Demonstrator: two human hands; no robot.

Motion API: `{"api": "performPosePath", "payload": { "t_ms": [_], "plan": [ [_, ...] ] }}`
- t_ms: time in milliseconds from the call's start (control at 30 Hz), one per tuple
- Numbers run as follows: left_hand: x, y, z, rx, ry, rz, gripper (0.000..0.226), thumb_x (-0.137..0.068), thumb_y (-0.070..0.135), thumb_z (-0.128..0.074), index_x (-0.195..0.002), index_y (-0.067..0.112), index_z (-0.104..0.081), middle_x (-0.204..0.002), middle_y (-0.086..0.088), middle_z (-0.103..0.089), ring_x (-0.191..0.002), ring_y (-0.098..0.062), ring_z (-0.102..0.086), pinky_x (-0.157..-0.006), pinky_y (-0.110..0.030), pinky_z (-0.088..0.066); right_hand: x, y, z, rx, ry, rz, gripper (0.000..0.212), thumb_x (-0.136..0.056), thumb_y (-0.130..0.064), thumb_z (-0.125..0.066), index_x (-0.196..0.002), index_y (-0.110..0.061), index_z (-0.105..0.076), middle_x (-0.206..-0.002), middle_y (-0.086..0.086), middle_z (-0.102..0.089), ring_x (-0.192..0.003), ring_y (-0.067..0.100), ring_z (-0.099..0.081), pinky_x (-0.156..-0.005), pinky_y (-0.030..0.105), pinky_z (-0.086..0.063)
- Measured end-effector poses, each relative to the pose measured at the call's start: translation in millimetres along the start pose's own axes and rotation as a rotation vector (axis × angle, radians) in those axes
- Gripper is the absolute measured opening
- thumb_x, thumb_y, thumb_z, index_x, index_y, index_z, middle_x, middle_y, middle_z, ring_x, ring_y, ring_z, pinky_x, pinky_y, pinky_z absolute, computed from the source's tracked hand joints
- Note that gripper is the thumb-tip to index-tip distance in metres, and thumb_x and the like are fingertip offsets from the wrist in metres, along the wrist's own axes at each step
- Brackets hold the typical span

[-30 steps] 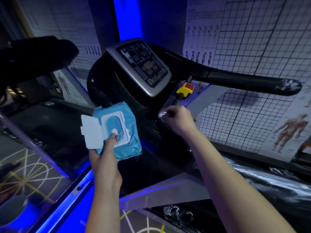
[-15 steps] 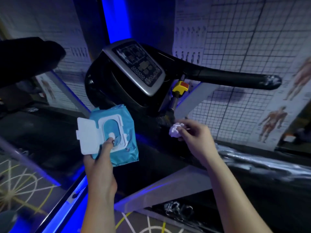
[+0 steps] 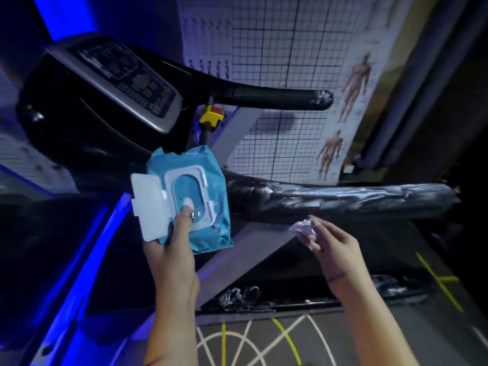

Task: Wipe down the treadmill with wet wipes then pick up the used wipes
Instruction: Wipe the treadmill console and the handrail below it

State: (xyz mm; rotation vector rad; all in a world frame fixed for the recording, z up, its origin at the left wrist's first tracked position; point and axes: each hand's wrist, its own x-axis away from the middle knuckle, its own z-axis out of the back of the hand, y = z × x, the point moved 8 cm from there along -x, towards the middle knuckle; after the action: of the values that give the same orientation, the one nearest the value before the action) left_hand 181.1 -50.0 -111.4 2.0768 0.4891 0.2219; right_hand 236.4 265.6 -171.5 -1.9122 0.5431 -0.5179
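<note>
— Any writing you can read?
— None. The treadmill console [image 3: 124, 83] buttons and the wall charts [image 3: 351, 101] carry print, but it is too blurred and small to read.

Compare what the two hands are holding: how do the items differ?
The left hand holds a flat blue wipes pack, its white lid flipped open; the right hand pinches a small crumpled wipe. The pack is much larger and smooth; the wipe is wadded and pale. Both are held in front of the treadmill.
</note>
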Motion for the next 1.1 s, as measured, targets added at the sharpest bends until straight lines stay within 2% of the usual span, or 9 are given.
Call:
{"api": "performPosePath", "payload": {
  "t_ms": [67, 100, 267, 433, 600, 700, 833, 1000, 1100],
  "plan": [
    [2, -3, 0, 0.005, -0.002, 0.015, 0.046, -0.096, 0.003, -0.070, -0.138, 0.021, -0.063, -0.108, 0.023, -0.077, -0.103, 0.001, -0.072, -0.080, -0.014, -0.055, 4, 1, -1, 0.037, -0.025, 0.014, 0.057, -0.067, -0.029, -0.087, -0.114, 0.000, -0.070, -0.103, 0.021, -0.075, -0.092, 0.024, -0.072, -0.085, 0.030, -0.059],
    [1, -5, 1, -0.004, -0.006, 0.022, 0.046, -0.096, 0.003, -0.070, -0.137, 0.022, -0.063, -0.108, 0.024, -0.077, -0.104, 0.001, -0.072, -0.079, -0.014, -0.055, 5, 2, -2, 0.104, -0.035, 0.030, 0.055, -0.066, -0.026, -0.088, -0.114, -0.004, -0.071, -0.104, 0.017, -0.076, -0.094, 0.022, -0.072, -0.087, 0.031, -0.058],
    [-4, -6, 3, -0.133, -0.091, 0.036, 0.036, -0.094, 0.003, -0.073, -0.120, 0.027, -0.069, -0.104, 0.017, -0.079, -0.099, -0.003, -0.074, -0.075, -0.018, -0.057, -1, -4, -22, 0.507, -0.076, 0.187, 0.019, -0.083, -0.007, -0.081, -0.099, -0.017, -0.077, -0.089, 0.004, -0.078, -0.083, 0.020, -0.074, -0.085, 0.054, -0.060],
    [4, -7, 2, -0.137, -0.064, 0.043, 0.034, -0.094, 0.001, -0.073, -0.116, 0.026, -0.068, -0.101, 0.017, -0.079, -0.095, -0.001, -0.075, -0.072, -0.018, -0.057, -17, -42, -73, 0.784, -0.065, 0.477, 0.015, -0.081, -0.011, -0.074, -0.089, -0.023, -0.070, -0.077, -0.013, -0.072, -0.075, 0.006, -0.069, -0.073, 0.033, -0.057],
    [11, -4, 7, -0.166, -0.001, 0.038, 0.039, -0.094, 0.008, -0.075, -0.128, 0.026, -0.068, -0.110, 0.014, -0.079, -0.101, -0.006, -0.075, -0.073, -0.019, -0.058, -52, -58, -124, 1.006, -0.190, 0.803, 0.015, -0.079, -0.004, -0.073, -0.086, -0.018, -0.073, -0.081, -0.012, -0.065, -0.081, 0.019, -0.055, -0.071, 0.024, -0.031],
    [15, -2, 8, -0.179, 0.040, 0.017, 0.039, -0.094, 0.009, -0.076, -0.127, 0.027, -0.068, -0.108, 0.016, -0.079, -0.100, -0.005, -0.075, -0.072, -0.018, -0.058, -72, -45, -124, 1.141, -0.262, 0.864, 0.016, -0.080, -0.008, -0.076, -0.089, -0.021, -0.076, -0.080, -0.003, -0.069, -0.079, 0.026, -0.054, -0.071, 0.025, -0.029],
    [22, -9, 5, -0.171, 0.094, 0.014, 0.040, -0.093, 0.008, -0.076, -0.126, 0.028, -0.067, -0.104, 0.020, -0.079, -0.098, -0.003, -0.075, -0.070, -0.017, -0.058, -78, -45, -96, 1.159, -0.335, 0.884, 0.025, -0.075, -0.003, -0.078, -0.091, -0.022, -0.078, -0.082, -0.004, -0.067, -0.080, 0.022, -0.050, -0.076, 0.031, -0.041],
    [36, -24, -5, -0.155, 0.164, 0.003, 0.045, -0.093, 0.006, -0.075, -0.133, 0.024, -0.065, -0.108, 0.016, -0.079, -0.100, -0.006, -0.075, -0.075, -0.024, -0.062, -90, -61, -54, 1.274, -0.211, 0.916, 0.018, -0.069, -0.010, -0.082, -0.085, -0.019, -0.078, -0.081, 0.004, -0.060, -0.080, 0.032, -0.049, -0.075, 0.034, -0.033],
    [43, -28, -13, -0.143, 0.206, -0.010, 0.044, -0.092, 0.007, -0.077, -0.131, 0.026, -0.066, -0.108, 0.015, -0.079, -0.101, -0.006, -0.075, -0.086, -0.032, -0.061, -89, -78, -59, 1.086, -0.196, 0.912, 0.014, -0.076, -0.009, -0.073, -0.083, -0.019, -0.078, -0.080, -0.002, -0.054, -0.081, 0.031, -0.049, -0.074, 0.028, -0.028]
  ]
}}
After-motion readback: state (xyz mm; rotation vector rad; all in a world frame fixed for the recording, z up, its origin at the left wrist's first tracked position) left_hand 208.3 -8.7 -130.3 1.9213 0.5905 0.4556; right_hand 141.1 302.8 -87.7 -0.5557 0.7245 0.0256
